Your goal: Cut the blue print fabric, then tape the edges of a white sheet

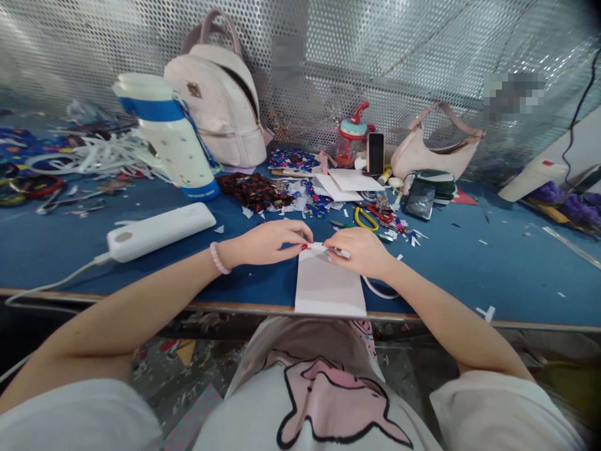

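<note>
A white rectangular sheet, paper or card, lies on the blue tabletop right in front of me and reaches the table's front edge. At its far left corner, my left hand has thumb and fingers closed in a pinch on the sheet's edge. Across from it, my right hand is closed too, with a small white strip showing between its fingers. The fingertips of both hands nearly meet over the sheet's far edge. A narrow white band curves out from beneath my right wrist.
Beyond my hands lie yellow-handled scissors, paper scraps and white cards. A white power bank-like device with a cable is at left, near a tall bottle and backpack. A phone and handbag stand right.
</note>
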{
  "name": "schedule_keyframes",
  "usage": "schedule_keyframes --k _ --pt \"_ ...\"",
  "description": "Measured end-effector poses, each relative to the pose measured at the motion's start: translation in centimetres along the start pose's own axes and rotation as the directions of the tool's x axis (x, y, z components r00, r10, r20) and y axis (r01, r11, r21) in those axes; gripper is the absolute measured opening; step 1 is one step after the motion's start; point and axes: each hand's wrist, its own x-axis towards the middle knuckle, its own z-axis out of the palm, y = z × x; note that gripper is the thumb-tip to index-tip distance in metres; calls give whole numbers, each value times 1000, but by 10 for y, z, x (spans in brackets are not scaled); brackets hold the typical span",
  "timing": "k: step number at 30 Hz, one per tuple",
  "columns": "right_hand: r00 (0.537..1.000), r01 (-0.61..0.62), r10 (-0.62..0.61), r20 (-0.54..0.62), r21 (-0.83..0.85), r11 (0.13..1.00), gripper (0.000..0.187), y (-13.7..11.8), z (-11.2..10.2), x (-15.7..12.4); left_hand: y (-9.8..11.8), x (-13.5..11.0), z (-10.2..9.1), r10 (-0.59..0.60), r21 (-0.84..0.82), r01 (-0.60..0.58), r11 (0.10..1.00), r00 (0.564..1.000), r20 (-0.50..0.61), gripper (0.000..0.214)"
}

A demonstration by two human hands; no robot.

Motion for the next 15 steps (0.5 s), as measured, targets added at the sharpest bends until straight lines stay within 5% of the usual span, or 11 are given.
schedule_keyframes --k 15 --pt "982 -42 40 182 6 999 23 1 7 0 -9 -4 -6 -51 310 12 951 992 117 23"
